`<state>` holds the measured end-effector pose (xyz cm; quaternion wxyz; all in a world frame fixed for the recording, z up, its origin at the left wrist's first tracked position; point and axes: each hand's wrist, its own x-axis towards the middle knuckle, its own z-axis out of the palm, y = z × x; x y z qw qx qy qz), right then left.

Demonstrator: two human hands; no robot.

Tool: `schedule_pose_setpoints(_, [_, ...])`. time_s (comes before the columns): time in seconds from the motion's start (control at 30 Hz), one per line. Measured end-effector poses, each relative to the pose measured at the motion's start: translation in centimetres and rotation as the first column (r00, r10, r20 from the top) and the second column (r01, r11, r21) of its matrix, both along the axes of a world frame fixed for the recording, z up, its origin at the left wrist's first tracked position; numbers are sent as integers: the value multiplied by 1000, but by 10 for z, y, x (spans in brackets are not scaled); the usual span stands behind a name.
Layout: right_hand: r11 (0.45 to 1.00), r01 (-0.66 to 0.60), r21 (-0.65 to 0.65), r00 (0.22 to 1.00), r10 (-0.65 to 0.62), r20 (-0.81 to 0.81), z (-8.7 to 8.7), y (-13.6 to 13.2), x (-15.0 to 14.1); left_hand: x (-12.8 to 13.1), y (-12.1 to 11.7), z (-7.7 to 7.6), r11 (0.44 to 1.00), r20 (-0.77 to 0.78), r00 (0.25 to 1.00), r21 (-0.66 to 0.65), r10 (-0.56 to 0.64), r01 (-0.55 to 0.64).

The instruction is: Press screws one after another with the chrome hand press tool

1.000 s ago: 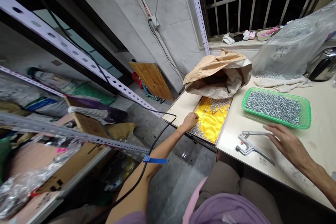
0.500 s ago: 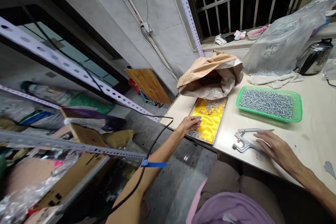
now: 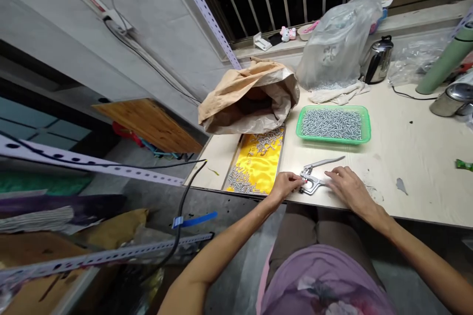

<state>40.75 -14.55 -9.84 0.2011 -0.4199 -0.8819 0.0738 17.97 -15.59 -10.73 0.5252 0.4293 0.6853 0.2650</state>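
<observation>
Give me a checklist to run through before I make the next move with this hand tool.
1. Tool handles apart: ok, they spread away from each other.
2. Left hand at the tool's head: ok, its fingertips are right by it.
3. Right hand closed round both handles: not ok, the upper handle lies outside its fingers.
4. Small part seated in the tool: cannot tell, the left fingers cover too much.
5. Green basket upright, its metal pieces inside: ok.
6. Yellow cloth fully in view: not ok, metal pieces and the paper bag cover parts.
</observation>
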Motion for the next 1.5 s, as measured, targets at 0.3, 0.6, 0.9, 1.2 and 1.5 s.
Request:
schedule_pose_setpoints(0.3, [998, 64, -21, 994, -62, 93, -31, -21, 11, 0, 8, -5, 985, -147, 979, -124, -139, 121])
schedule_pose_setpoints(0.6, [997, 65, 28, 994, -68, 88, -43, -20, 11, 0, 23, 2, 935, -129, 954, -270, -270, 229])
schedule_pose_setpoints(0.9, [986, 5, -166, 993, 14, 117, -28, -11, 14, 1, 17, 5, 876, -44, 953, -408, -299, 257])
schedule_pose_setpoints(1.2, [955, -143, -260, 941, 213, 264, -2, 44, 4, 5, 5, 11, 857, -25, 959, -456, -284, 241])
schedule_pose_setpoints(1.5, [952, -125, -279, 914, 220, 340, 14, 38, -4, 3, -2, 10, 863, -27, 967, -457, -255, 215])
